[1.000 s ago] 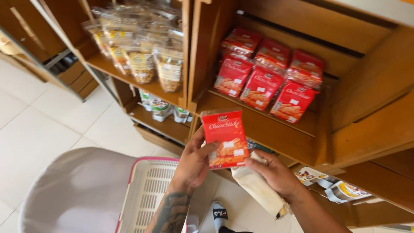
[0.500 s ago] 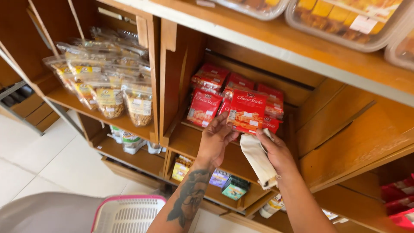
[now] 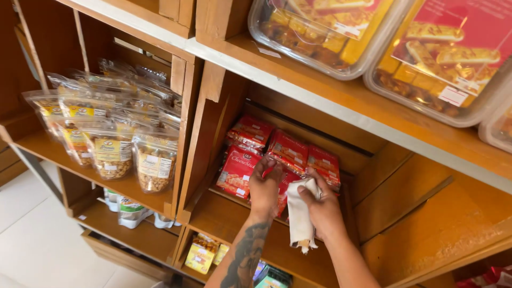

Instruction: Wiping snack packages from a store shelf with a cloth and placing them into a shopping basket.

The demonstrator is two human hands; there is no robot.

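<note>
A: The left hand (image 3: 265, 188) sits on a red snack packet (image 3: 239, 172) in the middle wooden shelf compartment (image 3: 229, 216), fingers curled over the packet's top edge, thumb side toward the row behind. It is pinching or pressing the packet; which of the two cannot be told from this angle.

B: And the right hand (image 3: 320, 210)?

A: Closed round a crumpled off-white cloth (image 3: 300, 218), which hangs down below the fist. The knuckles rest just beside the same red packets (image 3: 290, 152).

B: What would doing the step well look like?

A: A judgement only: the packet should lie flat, face up, its edge in line with its neighbours, with the cloth kept clear so it does not drag the row askew. The packets overlap like tiles, so a push from the front could ride one over another.

B: What do the containers hold?

A: That compartment holds only the red packets, several rows deep. The compartment to the left holds clear bags of nuts (image 3: 154, 165) with yellow labels, standing upright. On the shelf above, clear plastic tubs (image 3: 320, 37) are filled with golden baked sticks. Below, small yellow packets (image 3: 201, 255) stand on a lower shelf.
</note>
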